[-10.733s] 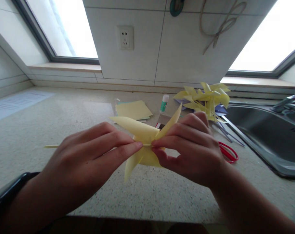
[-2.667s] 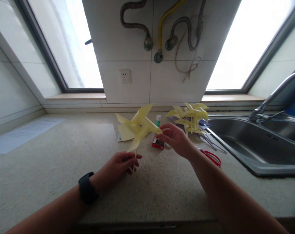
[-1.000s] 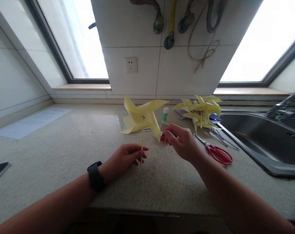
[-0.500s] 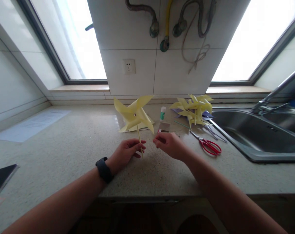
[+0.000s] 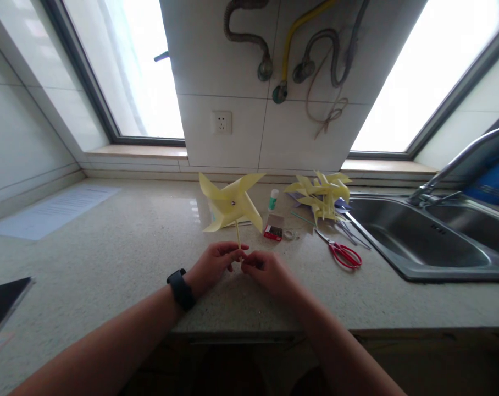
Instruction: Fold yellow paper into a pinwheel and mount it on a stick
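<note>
A pale yellow paper pinwheel (image 5: 232, 202) stands upright on a thin stick above the speckled countertop (image 5: 109, 247). My left hand (image 5: 214, 266), with a black watch on the wrist, pinches the lower end of the stick. My right hand (image 5: 266, 270) has its fingers closed at the same spot, touching the stick just beside the left fingers. The wheel's four blades face me, with a small pin at their centre.
Behind lie yellow paper sheets, a glue stick (image 5: 273, 199), a small red box (image 5: 273, 229), red scissors (image 5: 342, 253) and a pile of finished yellow pinwheels (image 5: 321, 193). A steel sink (image 5: 414, 242) with tap is at right. A dark flat object (image 5: 2, 300) lies at far left.
My right hand came back from the blade's tip to the bottom of the stick, meeting my left hand. The pinwheel stays upright in the left hand.
</note>
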Available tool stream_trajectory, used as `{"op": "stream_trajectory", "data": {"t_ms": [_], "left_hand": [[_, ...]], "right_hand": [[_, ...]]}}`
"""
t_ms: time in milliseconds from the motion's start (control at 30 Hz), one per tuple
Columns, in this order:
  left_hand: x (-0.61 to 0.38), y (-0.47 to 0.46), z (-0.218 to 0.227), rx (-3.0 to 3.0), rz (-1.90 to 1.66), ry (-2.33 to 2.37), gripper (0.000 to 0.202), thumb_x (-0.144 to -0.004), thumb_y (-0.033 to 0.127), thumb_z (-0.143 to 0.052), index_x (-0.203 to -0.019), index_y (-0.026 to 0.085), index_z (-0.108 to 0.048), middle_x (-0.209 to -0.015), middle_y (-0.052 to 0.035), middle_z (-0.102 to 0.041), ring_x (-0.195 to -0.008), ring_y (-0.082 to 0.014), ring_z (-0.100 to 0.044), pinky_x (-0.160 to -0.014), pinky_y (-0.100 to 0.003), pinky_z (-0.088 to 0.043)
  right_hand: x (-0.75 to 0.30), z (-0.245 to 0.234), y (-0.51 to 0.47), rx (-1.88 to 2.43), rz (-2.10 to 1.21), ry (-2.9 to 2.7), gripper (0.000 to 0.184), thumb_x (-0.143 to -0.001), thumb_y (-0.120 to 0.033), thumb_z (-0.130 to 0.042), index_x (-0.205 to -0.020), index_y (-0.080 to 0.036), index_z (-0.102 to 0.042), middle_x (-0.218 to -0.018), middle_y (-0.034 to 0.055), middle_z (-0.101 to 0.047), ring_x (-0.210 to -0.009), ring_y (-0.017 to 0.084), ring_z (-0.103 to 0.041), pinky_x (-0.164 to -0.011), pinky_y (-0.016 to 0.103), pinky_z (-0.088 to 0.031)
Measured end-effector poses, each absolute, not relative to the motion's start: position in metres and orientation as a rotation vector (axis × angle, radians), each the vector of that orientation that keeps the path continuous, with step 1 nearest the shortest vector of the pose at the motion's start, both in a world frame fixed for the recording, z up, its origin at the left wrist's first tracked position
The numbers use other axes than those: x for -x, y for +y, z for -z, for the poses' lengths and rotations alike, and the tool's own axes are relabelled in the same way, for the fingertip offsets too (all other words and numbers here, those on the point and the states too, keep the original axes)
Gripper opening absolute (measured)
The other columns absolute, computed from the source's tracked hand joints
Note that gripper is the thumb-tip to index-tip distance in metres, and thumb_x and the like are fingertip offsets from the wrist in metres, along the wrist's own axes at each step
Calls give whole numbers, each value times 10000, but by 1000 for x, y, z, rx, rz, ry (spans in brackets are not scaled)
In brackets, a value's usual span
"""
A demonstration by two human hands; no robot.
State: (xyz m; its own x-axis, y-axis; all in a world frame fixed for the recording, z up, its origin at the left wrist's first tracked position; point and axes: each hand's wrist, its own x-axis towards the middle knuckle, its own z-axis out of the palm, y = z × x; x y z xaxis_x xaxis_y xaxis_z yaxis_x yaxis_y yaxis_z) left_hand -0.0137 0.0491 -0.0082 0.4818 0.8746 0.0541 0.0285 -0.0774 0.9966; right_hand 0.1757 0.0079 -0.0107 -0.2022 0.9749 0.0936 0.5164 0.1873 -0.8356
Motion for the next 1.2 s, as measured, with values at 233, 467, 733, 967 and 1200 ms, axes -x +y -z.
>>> {"op": "stream_trajectory", "data": {"t_ms": [233,467,733,967,1200], "left_hand": [[14,49,8,-1528,-821,823,345,-881,401,-696,-1126,167,-758,-982,-91,-757,-795,-176,-623,-623,-265,-472],[11,50,8,-1538,-791,849,583,-866,453,-679,-1367,165,-608,-1264,-154,-684,-919,-218,-656,-632,-290,-528],[13,47,10,-1580,-717,910,460,-902,386,-634,-1308,171,-660,-1140,-115,-737,-709,-130,-586,-638,-276,-486],[14,47,11,-1605,-667,912,410,-928,390,-593,-1279,200,-685,-1111,-96,-745,-678,-128,-576,-610,-266,-448],[14,47,12,-1628,-643,926,382,-937,389,-578,-1246,202,-703,-1075,-91,-749,-808,-173,-625,-681,-286,-476]], "right_hand": [[-176,14,6,1415,-858,-1799,133,-864,-300,-700,-866,-204,-793,-737,5,-743,-653,141,-598,-621,276,-404],[-181,13,8,1480,-763,-1748,112,-910,-272,-681,-890,-177,-738,-780,-1,-721,-694,138,-625,-689,296,-492],[-193,22,16,1565,-767,-1721,230,-982,-371,-615,-1005,-150,-670,-951,29,-697,-812,154,-672,-761,347,-581],[-197,22,18,1565,-796,-1729,234,-987,-372,-607,-1031,-150,-668,-980,36,-698,-838,161,-677,-778,358,-583],[-198,21,18,1571,-781,-1724,231,-981,-370,-617,-1017,-148,-668,-963,31,-695,-828,159,-674,-768,354,-582]]}}
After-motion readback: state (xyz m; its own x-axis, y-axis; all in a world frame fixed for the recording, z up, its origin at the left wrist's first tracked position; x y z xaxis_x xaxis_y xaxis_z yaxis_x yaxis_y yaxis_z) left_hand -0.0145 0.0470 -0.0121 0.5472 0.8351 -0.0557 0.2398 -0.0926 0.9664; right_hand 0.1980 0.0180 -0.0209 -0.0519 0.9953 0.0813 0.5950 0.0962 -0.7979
